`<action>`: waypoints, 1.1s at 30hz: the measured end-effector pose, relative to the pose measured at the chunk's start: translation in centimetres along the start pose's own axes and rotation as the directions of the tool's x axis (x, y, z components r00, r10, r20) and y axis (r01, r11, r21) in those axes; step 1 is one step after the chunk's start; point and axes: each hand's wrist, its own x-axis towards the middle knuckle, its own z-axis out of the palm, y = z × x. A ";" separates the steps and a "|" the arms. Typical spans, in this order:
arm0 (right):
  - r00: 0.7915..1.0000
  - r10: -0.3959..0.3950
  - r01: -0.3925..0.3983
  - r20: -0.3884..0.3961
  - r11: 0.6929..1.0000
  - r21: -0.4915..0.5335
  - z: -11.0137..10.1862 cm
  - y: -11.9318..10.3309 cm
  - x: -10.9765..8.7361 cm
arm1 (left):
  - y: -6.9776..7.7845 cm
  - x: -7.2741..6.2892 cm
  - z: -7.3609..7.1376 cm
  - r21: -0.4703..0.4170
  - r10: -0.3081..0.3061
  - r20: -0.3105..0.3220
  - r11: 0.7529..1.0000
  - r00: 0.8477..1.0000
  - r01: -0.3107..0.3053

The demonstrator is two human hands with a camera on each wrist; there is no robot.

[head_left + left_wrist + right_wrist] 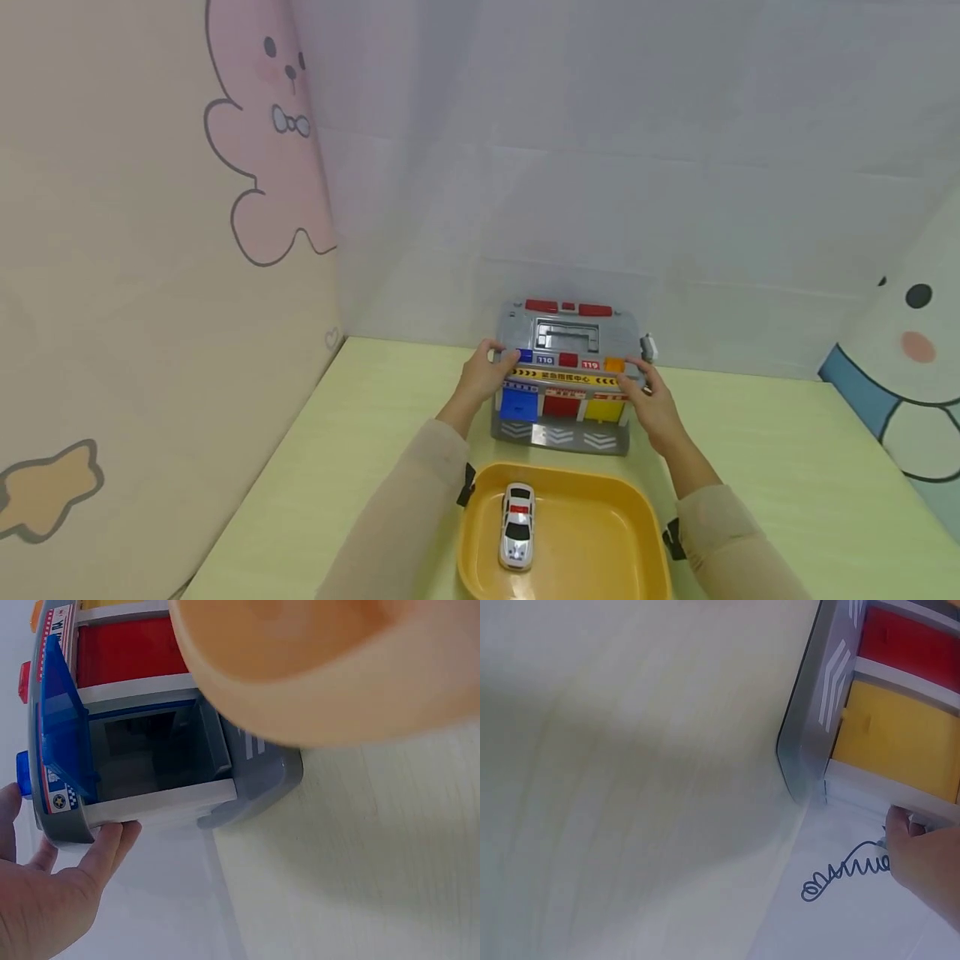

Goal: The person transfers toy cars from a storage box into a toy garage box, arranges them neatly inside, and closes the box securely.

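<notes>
A grey toy emergency station [517, 329] stands against the back wall, with blue, red and yellow garage doors. My left hand [482, 377] grips its left end; in the left wrist view the thumb is at the blue roof button [23, 774] and other fingers lie under the roof edge. The blue door [64, 712] is swung up, showing a dark bay behind it. My right hand [654, 410] holds the right end, its thumb close to the orange button [615, 365]. The red door [909, 646] and yellow door [896, 739] are down.
A yellow tray [555, 475] sits in front of the station, with a white toy police car [517, 527] lying in its left part. A dark coiled cord [847, 868] hangs beside the station near my right hand. The pale green tabletop [765, 450] extends to both sides.
</notes>
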 end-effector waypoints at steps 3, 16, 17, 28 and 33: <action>1.000 0.006 -0.006 -0.003 1.000 0.000 0.0 0.0 0.1 | -0.3 -0.3 -0.3 -0.020 0.005 0.046 1.000 0.999 -0.004; 1.000 0.018 -0.018 -0.010 1.000 0.001 -0.1 0.0 0.1 | -0.9 -1.5 -1.5 -0.040 0.032 0.138 0.999 0.990 -0.026; 1.000 0.018 -0.018 -0.011 1.000 0.001 -0.1 0.0 0.1 | -0.9 -1.6 -1.6 -0.034 0.028 0.141 0.999 0.990 -0.023; 1.000 0.015 -0.015 -0.009 1.000 -0.005 -0.1 0.0 0.2 | -1.4 -3.4 -2.4 0.056 0.077 0.180 0.994 0.981 -0.089; 1.000 0.023 -0.023 -0.010 1.000 -0.001 -0.1 0.1 0.1 | -1.5 -4.4 -2.6 0.096 0.067 0.196 0.992 0.978 -0.087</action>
